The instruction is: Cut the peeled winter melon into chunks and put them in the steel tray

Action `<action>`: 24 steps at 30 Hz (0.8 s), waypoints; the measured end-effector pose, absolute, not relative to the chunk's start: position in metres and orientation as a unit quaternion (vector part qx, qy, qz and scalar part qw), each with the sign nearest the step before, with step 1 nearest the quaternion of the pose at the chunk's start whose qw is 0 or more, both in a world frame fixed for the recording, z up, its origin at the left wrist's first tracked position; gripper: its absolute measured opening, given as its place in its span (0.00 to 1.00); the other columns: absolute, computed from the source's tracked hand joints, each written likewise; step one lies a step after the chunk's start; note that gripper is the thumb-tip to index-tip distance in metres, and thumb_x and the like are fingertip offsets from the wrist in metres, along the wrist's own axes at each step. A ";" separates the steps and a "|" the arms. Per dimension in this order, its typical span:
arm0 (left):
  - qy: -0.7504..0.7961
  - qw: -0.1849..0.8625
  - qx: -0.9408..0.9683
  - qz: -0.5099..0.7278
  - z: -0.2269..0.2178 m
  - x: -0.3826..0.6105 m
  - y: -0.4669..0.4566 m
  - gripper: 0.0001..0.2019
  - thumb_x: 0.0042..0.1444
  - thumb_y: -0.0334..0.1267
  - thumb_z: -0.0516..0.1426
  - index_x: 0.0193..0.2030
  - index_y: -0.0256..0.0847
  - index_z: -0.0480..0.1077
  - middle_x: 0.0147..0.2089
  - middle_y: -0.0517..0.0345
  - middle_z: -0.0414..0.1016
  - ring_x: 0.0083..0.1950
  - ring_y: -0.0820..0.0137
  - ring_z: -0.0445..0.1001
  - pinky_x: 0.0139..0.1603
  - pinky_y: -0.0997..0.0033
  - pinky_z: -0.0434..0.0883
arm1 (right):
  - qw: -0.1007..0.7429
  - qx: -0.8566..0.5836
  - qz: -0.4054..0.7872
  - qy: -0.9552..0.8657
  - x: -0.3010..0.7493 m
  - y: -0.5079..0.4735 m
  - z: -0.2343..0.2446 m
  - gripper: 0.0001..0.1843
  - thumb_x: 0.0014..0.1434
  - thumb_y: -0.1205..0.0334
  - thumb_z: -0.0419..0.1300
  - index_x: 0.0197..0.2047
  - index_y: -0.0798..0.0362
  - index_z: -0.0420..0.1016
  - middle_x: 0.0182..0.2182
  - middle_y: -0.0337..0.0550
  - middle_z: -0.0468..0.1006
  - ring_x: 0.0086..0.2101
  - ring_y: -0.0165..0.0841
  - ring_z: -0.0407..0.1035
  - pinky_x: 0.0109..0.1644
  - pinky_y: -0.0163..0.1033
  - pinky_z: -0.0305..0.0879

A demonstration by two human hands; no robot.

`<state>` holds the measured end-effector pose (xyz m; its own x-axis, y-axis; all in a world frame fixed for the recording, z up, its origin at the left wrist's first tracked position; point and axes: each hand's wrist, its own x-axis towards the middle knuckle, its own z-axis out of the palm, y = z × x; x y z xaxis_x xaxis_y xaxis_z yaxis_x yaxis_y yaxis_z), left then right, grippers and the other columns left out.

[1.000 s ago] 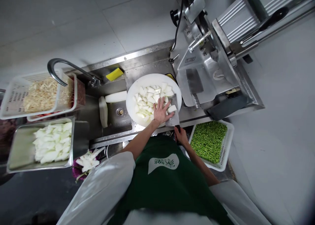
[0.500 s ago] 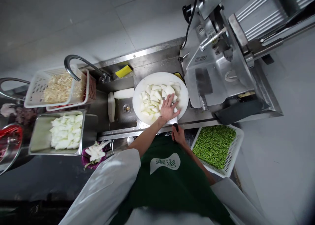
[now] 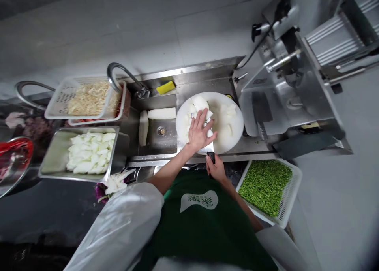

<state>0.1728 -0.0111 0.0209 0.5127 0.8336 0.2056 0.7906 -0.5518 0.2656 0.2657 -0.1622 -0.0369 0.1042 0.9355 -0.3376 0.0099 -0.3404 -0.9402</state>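
My left hand [image 3: 201,133] rests with spread fingers on a heap of cut white vegetable pieces [image 3: 200,103], at the left half of a round white cutting board [image 3: 220,141]. Under and beside that palm shows the blade of a kitchen knife [image 3: 208,148], partly hidden. My right hand [image 3: 216,168] is closed around its black handle at the board's near edge. A few more pieces lie on the board's right side. Two long peeled white vegetables [image 3: 161,113] lie in the sink to the left.
A steel pan [image 3: 49,160] of white slices and a basket [image 3: 56,105] of bean sprouts stand left, beside a tap [image 3: 114,71]. A cleaver [image 3: 261,109] lies right, by a slicing machine [image 3: 284,61]. A basket of chopped greens [image 3: 266,186] sits below the counter edge.
The pieces have moved from the board's middle to its left side, along with my left hand and the knife. More bare board shows on the right. The view has shifted.
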 end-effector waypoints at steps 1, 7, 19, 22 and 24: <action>0.482 0.063 0.859 0.162 0.031 0.147 -0.010 0.32 0.66 0.58 0.54 0.72 0.46 0.61 0.82 0.56 0.34 0.81 0.47 0.29 0.76 0.30 0.47 | 0.416 -0.597 0.549 -0.411 0.248 -0.157 -0.030 0.25 0.65 0.34 0.53 0.31 0.46 0.60 0.15 0.32 0.66 0.14 0.28 0.61 0.19 0.34 0.59; 0.589 -0.032 0.755 0.287 0.060 -0.059 -0.013 0.28 0.61 0.54 0.61 0.66 0.50 0.68 0.81 0.57 0.40 0.81 0.48 0.40 0.76 0.40 0.53 | 0.349 -0.461 0.617 -0.534 0.095 -0.115 0.003 0.23 0.68 0.37 0.53 0.32 0.46 0.60 0.15 0.29 0.66 0.13 0.28 0.61 0.17 0.33 0.58; 0.853 0.083 0.426 0.290 -0.014 -0.439 -0.034 0.27 0.70 0.47 0.49 0.73 0.43 0.61 0.79 0.43 0.49 0.79 0.47 0.47 0.72 0.29 0.51 | 0.152 -0.427 0.671 -0.586 -0.125 -0.081 0.008 0.25 0.61 0.35 0.60 0.32 0.47 0.61 0.15 0.29 0.66 0.11 0.27 0.60 0.12 0.31 0.55; 0.858 0.069 0.348 0.372 -0.024 -0.474 -0.036 0.26 0.72 0.45 0.46 0.69 0.31 0.64 0.74 0.33 0.57 0.76 0.51 0.55 0.74 0.39 0.54 | 0.229 -0.437 0.672 -0.552 -0.064 -0.097 0.009 0.27 0.61 0.32 0.59 0.32 0.48 0.61 0.17 0.30 0.67 0.12 0.26 0.60 0.14 0.32 0.57; 0.819 0.014 0.361 0.446 -0.024 -0.471 -0.037 0.26 0.74 0.46 0.43 0.64 0.29 0.67 0.67 0.33 0.67 0.71 0.57 0.64 0.73 0.52 0.59 | 0.294 -0.452 0.655 -0.529 -0.010 -0.110 0.013 0.24 0.63 0.35 0.59 0.33 0.49 0.64 0.19 0.31 0.68 0.15 0.27 0.63 0.19 0.33 0.62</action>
